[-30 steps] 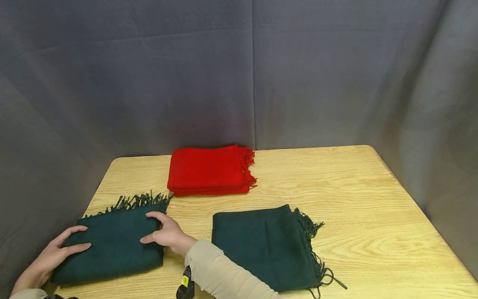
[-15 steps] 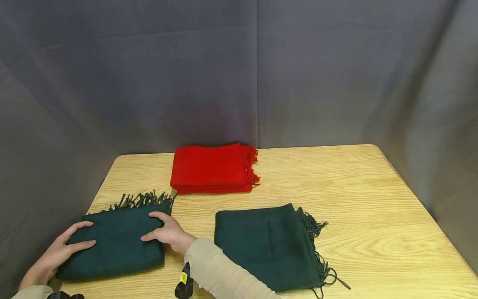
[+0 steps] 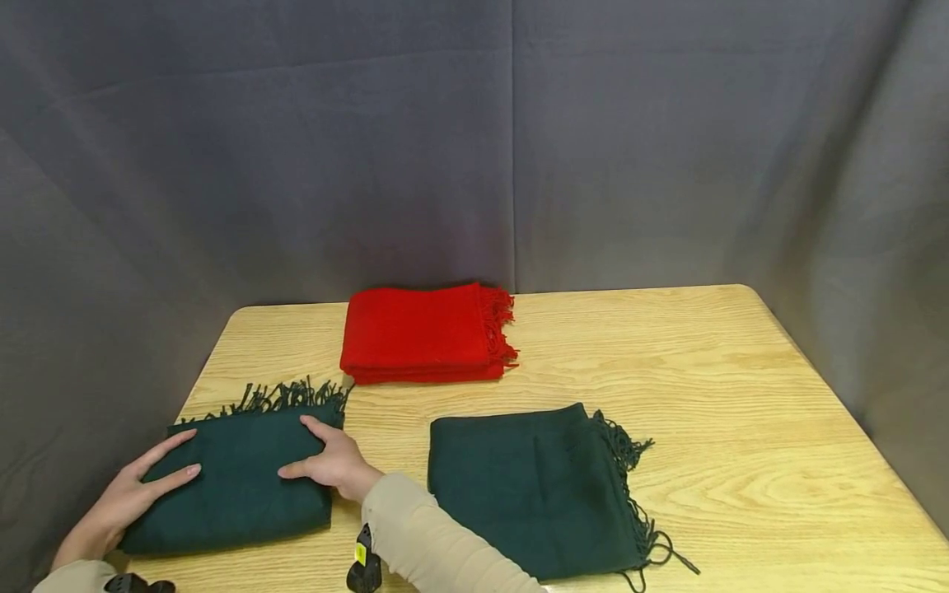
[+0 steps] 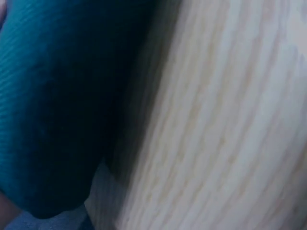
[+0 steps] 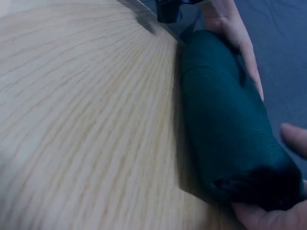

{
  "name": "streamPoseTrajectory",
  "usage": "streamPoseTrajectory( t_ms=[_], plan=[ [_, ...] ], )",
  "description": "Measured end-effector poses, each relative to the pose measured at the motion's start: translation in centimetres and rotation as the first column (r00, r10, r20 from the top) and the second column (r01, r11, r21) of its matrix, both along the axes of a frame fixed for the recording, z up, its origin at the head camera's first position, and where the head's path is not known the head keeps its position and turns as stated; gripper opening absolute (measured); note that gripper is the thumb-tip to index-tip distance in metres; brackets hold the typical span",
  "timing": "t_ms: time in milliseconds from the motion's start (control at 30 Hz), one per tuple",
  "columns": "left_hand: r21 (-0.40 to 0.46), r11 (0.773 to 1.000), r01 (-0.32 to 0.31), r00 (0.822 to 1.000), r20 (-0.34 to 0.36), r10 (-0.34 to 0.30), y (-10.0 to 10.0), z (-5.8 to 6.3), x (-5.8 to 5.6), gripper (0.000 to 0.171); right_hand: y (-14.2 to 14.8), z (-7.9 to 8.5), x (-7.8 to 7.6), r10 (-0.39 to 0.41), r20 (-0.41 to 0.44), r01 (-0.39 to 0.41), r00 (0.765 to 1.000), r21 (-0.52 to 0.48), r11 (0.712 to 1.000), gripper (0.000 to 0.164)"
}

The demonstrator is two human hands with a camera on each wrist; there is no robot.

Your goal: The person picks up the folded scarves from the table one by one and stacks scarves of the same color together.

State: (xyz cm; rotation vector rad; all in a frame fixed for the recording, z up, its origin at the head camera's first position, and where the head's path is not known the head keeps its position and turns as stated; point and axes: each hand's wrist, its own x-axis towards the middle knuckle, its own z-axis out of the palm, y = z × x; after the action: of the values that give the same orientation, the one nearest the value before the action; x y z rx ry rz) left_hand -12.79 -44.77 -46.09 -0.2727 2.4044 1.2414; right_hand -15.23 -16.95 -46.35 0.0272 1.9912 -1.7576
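Note:
At the left of the table lies a folded dark green scarf (image 3: 237,486), its fringe along the far side. My left hand (image 3: 137,498) holds its left end, thumb and one finger spread on top and the others hidden. At the opposite end my right hand (image 3: 337,461) grips the scarf, two digits on top. In the right wrist view the scarf (image 5: 216,110) is a thick, rounded bundle, with part of my right hand (image 5: 271,218) low at its near end and my left hand (image 5: 237,36) at the far end. Only the scarf's rounded edge (image 4: 62,105) fills the left wrist view.
Right of centre, a second folded dark green scarf (image 3: 526,494) lies with its fringe to the right, partly behind my right sleeve (image 3: 445,539). A folded red scarf (image 3: 418,333) sits at the back of the wooden table (image 3: 704,371). Grey curtains (image 3: 385,165) surround the table.
My left hand's fingers have slid slightly inward over the scarf's left end. The right hand keeps nearly the same place. The whole head view has shifted a little; the other scarves lie still.

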Motion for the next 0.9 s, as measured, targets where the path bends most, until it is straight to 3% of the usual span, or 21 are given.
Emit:
streamPoseTrajectory(
  t_ms=[333, 633, 900],
  plan=[
    [-0.052, 0.999, -0.001, 0.996, -0.090, -0.004, 0.4, 0.4, 0.4, 0.088, 0.1, -0.2, 0.1, 0.028, -0.085, -0.021, 0.996, 0.082, 0.996, 0.071],
    [-0.098, 0.995, 0.006, 0.983, -0.183, -0.024, 0.9, 1.5, 0.6, 0.083, 0.1, 1.2, 0.0, 0.006, -0.076, 0.001, 0.997, 0.086, 0.996, 0.071],
    [-0.075, 0.997, 0.007, 0.972, -0.235, -0.024, 1.1, 2.5, 0.9, 0.077, 0.6, 2.1, 0.1, -0.011, -0.079, 0.016, 0.997, 0.057, 0.998, 0.069]
  ],
)
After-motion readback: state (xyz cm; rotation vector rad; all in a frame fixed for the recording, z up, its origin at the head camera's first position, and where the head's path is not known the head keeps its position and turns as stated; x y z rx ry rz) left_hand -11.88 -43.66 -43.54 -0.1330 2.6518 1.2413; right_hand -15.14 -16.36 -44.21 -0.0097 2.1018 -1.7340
